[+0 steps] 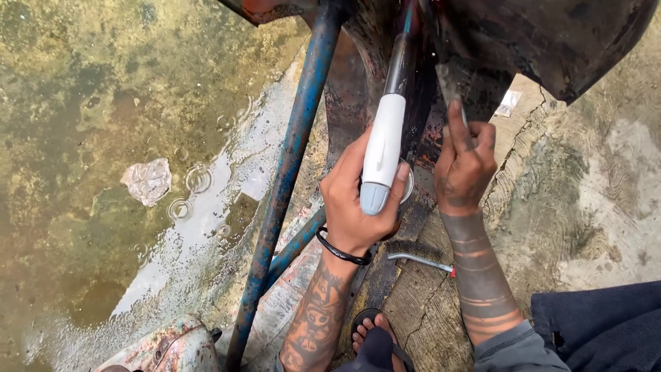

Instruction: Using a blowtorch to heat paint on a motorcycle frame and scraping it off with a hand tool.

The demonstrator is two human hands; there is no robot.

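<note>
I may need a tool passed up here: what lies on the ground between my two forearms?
In the head view, a wire brush with a metal handle lies on the cracked concrete between the left forearm and right forearm.

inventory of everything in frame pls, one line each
tool handle: 1, white with grey end, centre, in left hand
blue metal tube: 1 long, plus a shorter one lower, rusty, left of centre
rusty metal body: 1, dark, top right
scraper blade: 1, grey, at right hand fingers
wire brush: 1, metal handle, on ground between forearms
crumpled wrapper: 1, clear, in puddle left
puddle: 1, murky green, left
sandalled foot: 1, bottom centre
wristband: 1, black, left wrist
left hand: gripping tool handle
right hand: on scraper blade
</note>
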